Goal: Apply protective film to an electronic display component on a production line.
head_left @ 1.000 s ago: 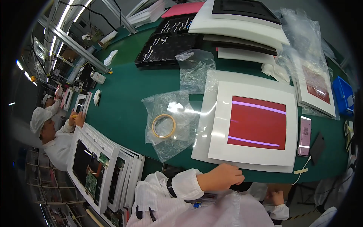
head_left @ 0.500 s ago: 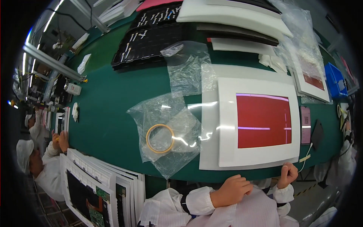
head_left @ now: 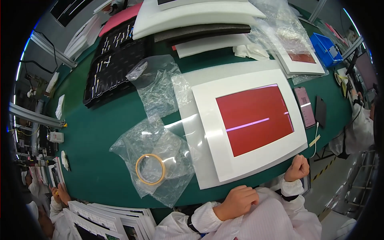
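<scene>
Just beyond the left grip (head_left: 238, 203) and the right grip (head_left: 297, 168), a flat panel with a white border and a glossy red rectangular face (head_left: 256, 120) lies face up, well within reach. Both grips are bare hands with fingers curled in, nothing showing in either; I can't tell whether the right one touches the surface edge. I judge this a pause between handlings: any contact with the panel would call for uncurling the fingers and reaching forward. From the grips, its far edge slants away toward the right; its sides look too nearly equal under this bent lens for me to call a long axis. Beneath it, a thin white sheet (head_left: 234, 72) shows to the left and far side. Left of and beyond the left grip, a yellow ring-shaped roll (head_left: 163, 168) lies on a crumpled clear plastic bag (head_left: 160, 144). Beyond the right grip I see a pink-screened phone (head_left: 305, 108) on the green surface (head_left: 92, 144), with a dark flat slab (head_left: 321, 112) just right of it.
</scene>
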`<state>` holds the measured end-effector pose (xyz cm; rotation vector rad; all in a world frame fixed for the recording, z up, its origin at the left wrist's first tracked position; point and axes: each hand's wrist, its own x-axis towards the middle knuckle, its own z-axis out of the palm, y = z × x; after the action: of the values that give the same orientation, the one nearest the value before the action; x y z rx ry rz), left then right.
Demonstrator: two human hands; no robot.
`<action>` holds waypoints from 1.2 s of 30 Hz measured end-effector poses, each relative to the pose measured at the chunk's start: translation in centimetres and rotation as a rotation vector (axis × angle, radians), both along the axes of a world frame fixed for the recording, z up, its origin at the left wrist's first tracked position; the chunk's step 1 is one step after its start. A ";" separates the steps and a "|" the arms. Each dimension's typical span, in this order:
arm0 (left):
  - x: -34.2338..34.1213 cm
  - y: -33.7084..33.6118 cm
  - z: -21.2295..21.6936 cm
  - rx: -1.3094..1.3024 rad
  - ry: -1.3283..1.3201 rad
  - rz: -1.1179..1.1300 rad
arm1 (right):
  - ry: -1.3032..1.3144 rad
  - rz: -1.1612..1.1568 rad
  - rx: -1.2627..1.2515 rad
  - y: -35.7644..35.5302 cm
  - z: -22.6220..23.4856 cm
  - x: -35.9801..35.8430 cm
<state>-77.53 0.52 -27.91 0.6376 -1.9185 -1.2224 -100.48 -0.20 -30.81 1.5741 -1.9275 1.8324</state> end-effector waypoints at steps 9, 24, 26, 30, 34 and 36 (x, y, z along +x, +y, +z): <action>0.5 0.1 0.0 0.138 0.089 0.002 | 0.068 0.023 0.072 0.0 0.7 0.3; 0.6 0.1 -0.7 0.038 0.103 0.085 | -0.059 -0.009 -0.013 -0.4 -0.1 -0.1; 0.8 0.1 -0.7 0.077 0.121 0.078 | -0.114 0.068 0.018 -0.4 0.2 -0.1; 0.8 -0.2 -0.9 0.096 0.142 0.071 | -0.013 0.467 0.209 -0.3 5.3 3.2; 1.5 0.1 0.0 0.128 0.059 0.064 | 0.377 1.026 0.532 -1.4 12.1 10.3; 1.5 0.6 0.4 0.136 -0.018 0.064 | 0.464 1.162 0.555 -2.0 13.8 13.1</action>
<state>-76.01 1.16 -27.51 0.7778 -1.8270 -1.3179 -87.35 -2.21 -17.05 3.3783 -1.3944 0.7980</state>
